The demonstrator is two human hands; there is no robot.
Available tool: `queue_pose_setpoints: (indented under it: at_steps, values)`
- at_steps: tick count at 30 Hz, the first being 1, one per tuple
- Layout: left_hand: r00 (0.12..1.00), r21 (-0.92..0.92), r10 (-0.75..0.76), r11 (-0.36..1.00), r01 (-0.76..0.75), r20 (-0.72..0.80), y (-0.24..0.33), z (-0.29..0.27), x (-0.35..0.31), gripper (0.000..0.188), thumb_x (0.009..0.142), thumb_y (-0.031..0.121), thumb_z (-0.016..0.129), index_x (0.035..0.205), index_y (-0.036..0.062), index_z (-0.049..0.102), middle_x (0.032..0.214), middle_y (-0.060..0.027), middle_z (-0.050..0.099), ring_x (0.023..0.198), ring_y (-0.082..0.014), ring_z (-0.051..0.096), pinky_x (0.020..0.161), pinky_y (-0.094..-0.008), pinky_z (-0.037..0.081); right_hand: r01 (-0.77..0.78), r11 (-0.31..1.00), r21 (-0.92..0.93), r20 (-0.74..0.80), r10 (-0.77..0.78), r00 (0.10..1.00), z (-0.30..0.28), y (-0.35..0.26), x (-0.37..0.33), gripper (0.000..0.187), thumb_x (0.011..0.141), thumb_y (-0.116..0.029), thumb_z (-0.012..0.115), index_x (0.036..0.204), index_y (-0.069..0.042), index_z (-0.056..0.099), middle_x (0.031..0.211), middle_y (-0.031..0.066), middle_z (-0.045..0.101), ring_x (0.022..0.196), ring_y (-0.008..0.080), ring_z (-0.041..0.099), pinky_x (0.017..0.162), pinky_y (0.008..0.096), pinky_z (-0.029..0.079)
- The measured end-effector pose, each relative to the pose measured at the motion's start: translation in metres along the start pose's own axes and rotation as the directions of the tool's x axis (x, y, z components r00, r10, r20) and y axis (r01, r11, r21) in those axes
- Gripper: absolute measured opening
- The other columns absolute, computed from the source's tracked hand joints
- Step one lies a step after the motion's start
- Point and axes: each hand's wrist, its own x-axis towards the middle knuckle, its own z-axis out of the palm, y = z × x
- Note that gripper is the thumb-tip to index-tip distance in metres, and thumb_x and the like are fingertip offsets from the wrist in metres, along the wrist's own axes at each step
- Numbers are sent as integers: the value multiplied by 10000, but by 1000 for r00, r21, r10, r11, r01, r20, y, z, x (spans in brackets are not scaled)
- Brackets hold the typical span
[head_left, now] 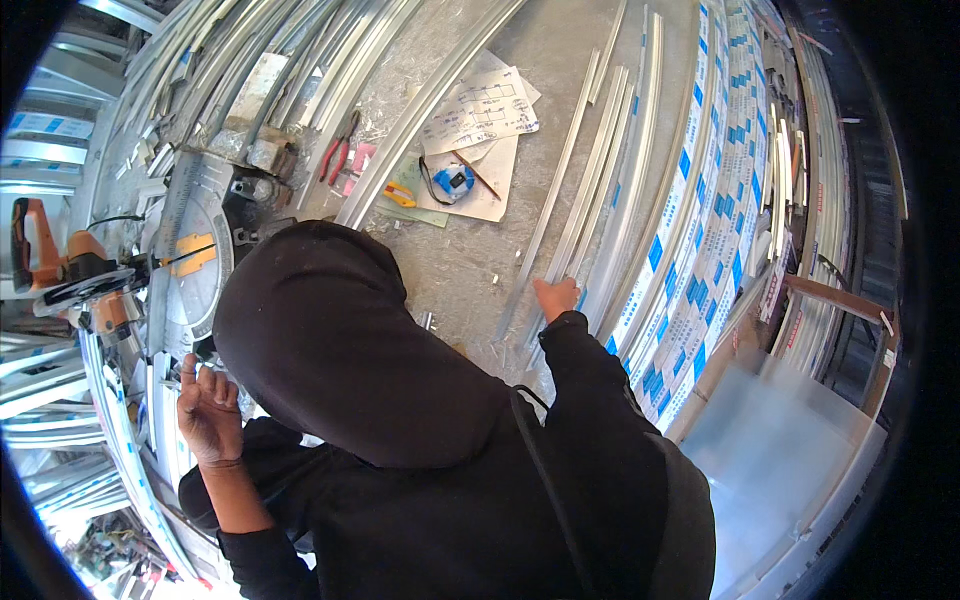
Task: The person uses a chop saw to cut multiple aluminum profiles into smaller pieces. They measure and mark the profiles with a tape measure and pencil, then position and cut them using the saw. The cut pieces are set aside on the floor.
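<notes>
My left hand (209,415) is raised at the left, palm toward me. Its fingers are loosely bent and apart, with nothing in them. A thin band circles the wrist. Nearest to it is a miter saw with an orange handle (38,240). My right hand is out of view. Close in front of me, a person in a black hood (310,340) leans over the work surface, covering much of it. That person's hand (557,296) rests at the near ends of slim metal profiles (600,170), and the fingers' grip is unclear.
Beyond the hood lie a blue tape measure (455,180), red-handled pliers (336,160), a yellow cutter (400,194) and papers with sketches (480,108). Long profiles in blue-and-white film (728,190) run along the right. A translucent sheet (790,440) stands at lower right.
</notes>
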Motion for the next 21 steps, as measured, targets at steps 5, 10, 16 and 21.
queue_pose_setpoints:
  at_steps: [5, 10, 16, 21]
  values:
    - [997, 41, -44, 998, 47, -70, -2, 9, 1, 421, 913, 123, 582, 1322, 39, 532, 776, -1, 408, 707, -129, 411, 642, -268, 389, 29, 998, -51, -164, -37, 986, -4, 5, -3, 925, 734, -398, 824, 1372, 102, 378, 1359, 345, 476, 1250, 489, 513, 1067, 520, 439]
    - [988, 63, -48, 996, 57, -145, -7, 16, 4, 391, 917, 116, 577, 1301, 47, 549, 833, -8, 504, 732, -131, 480, 692, -260, 455, 88, 968, 236, 11, -93, 996, 19, 24, 36, 791, 733, -353, 816, 1263, 127, 476, 1167, 330, 637, 1069, 448, 649, 967, 469, 501]
    - [979, 95, -39, 994, 59, -199, -10, 16, 5, 345, 917, 108, 585, 1257, 54, 569, 899, -20, 584, 750, -128, 520, 724, -247, 489, 124, 908, 400, -103, -90, 991, 43, 27, 55, 493, 749, -187, 715, 1097, 125, 559, 921, 250, 684, 785, 377, 676, 762, 436, 550]
    - [978, 56, -79, 994, 92, -194, -13, 4, 2, 300, 922, 112, 593, 1217, 56, 590, 898, -8, 594, 760, -127, 534, 725, -237, 492, 154, 826, 542, -209, -45, 977, 48, -8, 33, 511, 766, -213, 740, 1130, 107, 578, 1034, 303, 687, 1001, 446, 674, 885, 466, 511]
